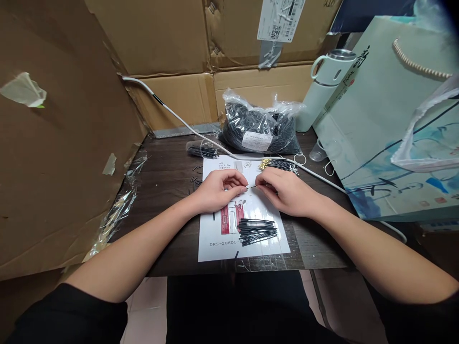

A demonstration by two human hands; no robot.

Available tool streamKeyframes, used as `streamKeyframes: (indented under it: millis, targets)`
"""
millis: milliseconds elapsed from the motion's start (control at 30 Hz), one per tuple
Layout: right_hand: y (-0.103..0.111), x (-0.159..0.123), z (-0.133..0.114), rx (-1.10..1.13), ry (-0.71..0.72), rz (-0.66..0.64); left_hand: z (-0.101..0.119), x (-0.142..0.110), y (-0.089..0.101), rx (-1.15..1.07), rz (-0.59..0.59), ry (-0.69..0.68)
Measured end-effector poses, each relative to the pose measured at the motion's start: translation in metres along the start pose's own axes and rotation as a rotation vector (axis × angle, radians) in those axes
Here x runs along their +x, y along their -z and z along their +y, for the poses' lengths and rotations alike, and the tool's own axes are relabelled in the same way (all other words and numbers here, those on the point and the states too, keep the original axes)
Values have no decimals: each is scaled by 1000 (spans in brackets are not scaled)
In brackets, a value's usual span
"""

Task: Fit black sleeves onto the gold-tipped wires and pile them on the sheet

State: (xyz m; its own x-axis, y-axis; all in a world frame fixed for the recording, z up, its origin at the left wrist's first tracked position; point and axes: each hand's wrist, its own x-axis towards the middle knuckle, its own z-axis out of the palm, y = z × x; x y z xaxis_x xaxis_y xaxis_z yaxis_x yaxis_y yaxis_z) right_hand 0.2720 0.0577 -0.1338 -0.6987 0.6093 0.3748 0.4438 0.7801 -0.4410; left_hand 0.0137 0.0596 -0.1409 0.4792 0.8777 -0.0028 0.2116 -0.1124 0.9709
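Observation:
Over a printed white sheet (210, 248), my two hands meet closely, fingertips almost touching. My left hand (218, 191) is closed in a pinch; what sits between its fingertips is too small to name. My right hand (289, 191) pinches a thin black wire (254, 186) whose light tip points toward the left fingers. Below them on the sheet lies a loose row of thin black wires (257, 231). Beyond my right hand rests a bundle of black wires with gold-coloured ends (278, 165). Short black tubes (195, 184) are scattered left of the sheet.
A clear bag of black pieces (260, 126) stands at the back, a smaller bag (201, 149) before it. A white cable (179, 119) crosses the table. Right are a pale green bottle (319, 95) and paper bag (387, 129). Cardboard walls (172, 38) enclose the back and left.

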Motion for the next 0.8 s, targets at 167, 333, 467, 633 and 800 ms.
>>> streamKeyframes:
  millis: [167,333,467,633,800]
  targets:
    - [1,0,-1,0,19,6,0,-1,0,39,4,-21]
    - [0,1,-3,21,9,-20,0,-2,-3,44,-4,-32]
    - [-2,1,-3,47,-12,-32,0,-2,-4,52,7,-37]
    - [-5,1,-3,58,-22,-26,-1,-2,-6,54,13,-48]
    - [-6,1,-2,62,-22,-22,-1,-3,-7,58,19,-51]
